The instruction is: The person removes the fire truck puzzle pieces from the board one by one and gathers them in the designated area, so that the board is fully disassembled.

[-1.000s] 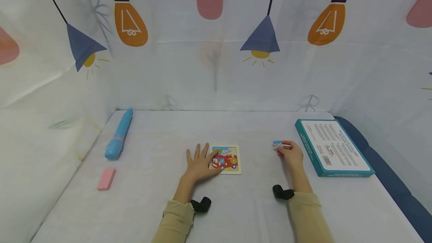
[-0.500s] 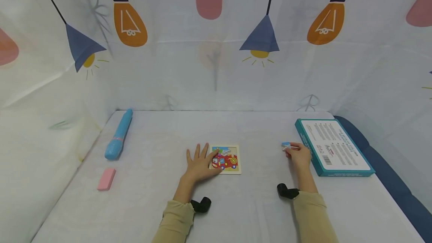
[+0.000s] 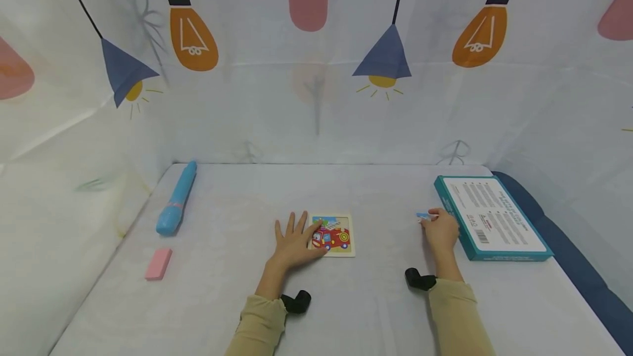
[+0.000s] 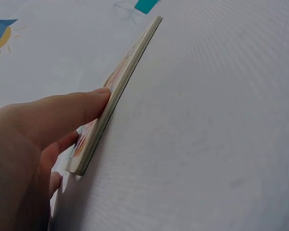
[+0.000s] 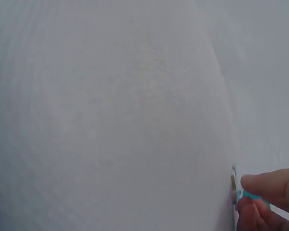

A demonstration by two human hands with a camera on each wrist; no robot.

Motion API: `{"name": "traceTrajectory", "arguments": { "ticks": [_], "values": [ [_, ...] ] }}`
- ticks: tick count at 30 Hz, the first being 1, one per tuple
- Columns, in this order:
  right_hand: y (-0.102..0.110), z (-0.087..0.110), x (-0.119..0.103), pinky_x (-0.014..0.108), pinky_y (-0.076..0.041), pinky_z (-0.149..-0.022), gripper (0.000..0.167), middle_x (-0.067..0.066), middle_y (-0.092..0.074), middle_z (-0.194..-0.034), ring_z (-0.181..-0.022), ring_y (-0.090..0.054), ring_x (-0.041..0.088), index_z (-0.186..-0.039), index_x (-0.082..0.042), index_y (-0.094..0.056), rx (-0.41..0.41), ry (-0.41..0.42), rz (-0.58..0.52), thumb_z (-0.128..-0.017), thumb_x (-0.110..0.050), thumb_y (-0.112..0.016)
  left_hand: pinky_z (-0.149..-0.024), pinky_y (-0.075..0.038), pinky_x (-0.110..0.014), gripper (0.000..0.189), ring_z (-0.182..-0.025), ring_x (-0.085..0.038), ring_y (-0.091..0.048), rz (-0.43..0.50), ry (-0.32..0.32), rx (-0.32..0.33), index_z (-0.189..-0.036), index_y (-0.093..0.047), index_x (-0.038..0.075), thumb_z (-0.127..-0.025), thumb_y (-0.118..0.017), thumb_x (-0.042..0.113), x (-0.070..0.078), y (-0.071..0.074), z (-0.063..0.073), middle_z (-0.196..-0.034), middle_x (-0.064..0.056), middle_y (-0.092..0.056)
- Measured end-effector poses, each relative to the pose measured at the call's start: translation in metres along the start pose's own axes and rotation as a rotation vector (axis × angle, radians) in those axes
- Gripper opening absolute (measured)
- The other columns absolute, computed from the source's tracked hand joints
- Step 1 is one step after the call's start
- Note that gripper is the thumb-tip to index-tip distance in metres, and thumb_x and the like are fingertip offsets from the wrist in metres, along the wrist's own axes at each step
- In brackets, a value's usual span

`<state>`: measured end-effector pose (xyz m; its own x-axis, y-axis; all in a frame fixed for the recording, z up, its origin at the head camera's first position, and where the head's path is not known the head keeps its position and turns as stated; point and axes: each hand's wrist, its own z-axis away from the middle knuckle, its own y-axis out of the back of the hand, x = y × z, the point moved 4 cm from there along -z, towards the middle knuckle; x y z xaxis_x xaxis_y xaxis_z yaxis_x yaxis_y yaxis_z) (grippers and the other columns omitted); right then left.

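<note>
My left hand (image 3: 293,243) lies spread on the table, thumb and index finger over the left edge of a small square jigsaw puzzle (image 3: 341,238). The puzzle shows a red fire truck inside a pale wooden frame. In the left wrist view, the thumb presses on the rim of the puzzle (image 4: 123,89). To the right, my right hand (image 3: 440,231) holds a small blue and white puzzle piece (image 3: 422,215) at its fingertips, low over the white cloth. In the right wrist view, the puzzle piece (image 5: 233,185) stands edge-on beside thumb and fingers, partly hidden.
A teal and white box (image 3: 494,218) lies right beside the right hand. On the left are a blue toy microphone (image 3: 176,196) and a pink block (image 3: 159,264). Behind the table (image 3: 366,306) hangs a white curtain (image 3: 277,109) printed with lamps.
My right hand has moved right, closer to the box, with the puzzle piece. The piece has tipped flatter and shows less of its face. My left hand stays on the puzzle.
</note>
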<state>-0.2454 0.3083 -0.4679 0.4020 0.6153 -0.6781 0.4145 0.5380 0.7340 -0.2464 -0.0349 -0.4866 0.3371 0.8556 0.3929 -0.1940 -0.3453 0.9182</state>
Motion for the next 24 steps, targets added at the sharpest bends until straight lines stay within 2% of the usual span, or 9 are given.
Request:
{"name": "traceTrajectory", "arguments": {
  "ticks": [5, 9, 12, 20, 24],
  "values": [
    [-0.001, 0.005, -0.012, 0.036, -0.039, -0.068, 0.03, 0.021, -0.054, -0.098, -0.087, -0.048, 0.033, -0.115, 0.003, -0.056, -0.004, 0.001, -0.097, -0.088, -0.009, -0.059, -0.103, 0.005, -0.065, 0.078, -0.139, -0.039, -0.006, 0.006, 0.001, 0.001, -0.143, -0.035, 0.023, -0.078, -0.057, 0.059, 0.0, 0.0, -0.001, -0.153, -0.012, -0.019],
    [-0.008, 0.013, -0.024, 0.041, -0.045, -0.077, 0.032, 0.021, -0.054, -0.108, -0.094, -0.05, 0.034, -0.119, 0.001, -0.053, -0.054, -0.013, -0.171, -0.09, -0.013, -0.056, -0.103, 0.004, -0.065, 0.079, -0.14, -0.038, -0.006, 0.008, 0.008, 0.007, -0.144, -0.034, 0.021, -0.078, -0.057, 0.059, 0.0, 0.0, -0.001, -0.153, -0.011, -0.019],
    [-0.014, 0.019, -0.033, 0.044, -0.045, -0.082, 0.032, 0.022, -0.054, -0.109, -0.096, -0.053, 0.036, -0.118, 0.001, -0.053, -0.074, -0.003, -0.2, -0.09, -0.013, -0.057, -0.103, 0.004, -0.065, 0.079, -0.14, -0.038, -0.007, 0.005, 0.009, 0.008, -0.144, -0.034, 0.021, -0.078, -0.057, 0.059, 0.0, 0.0, -0.001, -0.153, -0.011, -0.02],
    [-0.034, 0.036, -0.055, 0.041, -0.047, -0.078, 0.031, 0.021, -0.059, -0.106, -0.093, -0.058, 0.034, -0.115, -0.001, -0.057, -0.12, 0.063, -0.256, -0.087, -0.012, -0.06, -0.103, 0.003, -0.066, 0.074, -0.139, -0.039, -0.007, -0.007, 0.003, 0.005, -0.142, -0.038, 0.024, -0.079, -0.057, 0.058, -0.001, 0.0, -0.001, -0.153, -0.012, -0.02],
    [-0.046, 0.043, -0.064, 0.036, -0.048, -0.073, 0.031, 0.02, -0.061, -0.103, -0.09, -0.06, 0.032, -0.113, -0.001, -0.059, -0.149, 0.094, -0.271, -0.085, -0.011, -0.062, -0.103, 0.003, -0.066, 0.074, -0.14, -0.039, -0.007, -0.01, 0.003, 0.004, -0.141, -0.039, 0.024, -0.079, -0.057, 0.058, -0.001, 0.0, -0.001, -0.153, -0.011, -0.019]
  ]
}}
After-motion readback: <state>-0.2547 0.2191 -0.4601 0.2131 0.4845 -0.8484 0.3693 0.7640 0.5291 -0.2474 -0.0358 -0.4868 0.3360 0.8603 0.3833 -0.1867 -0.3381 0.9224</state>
